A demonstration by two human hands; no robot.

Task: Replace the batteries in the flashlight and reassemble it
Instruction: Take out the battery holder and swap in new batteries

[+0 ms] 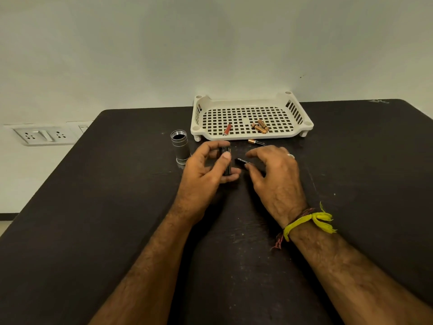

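My left hand (206, 170) grips a dark battery holder (226, 160), held upright between thumb and fingers. My right hand (271, 172) pinches a black battery (242, 161) at its right end, its free end pointing toward the holder. The grey flashlight body (180, 146) stands upright on the table with its threaded open end up, just left of my left hand. Another copper-and-black battery (256, 142) lies on the table in front of the tray.
A white perforated tray (250, 106) sits at the table's far edge and holds a red battery (227, 129) and a few copper batteries (260, 126). The dark table (117, 219) ends at a wall with sockets (44, 135) on the left.
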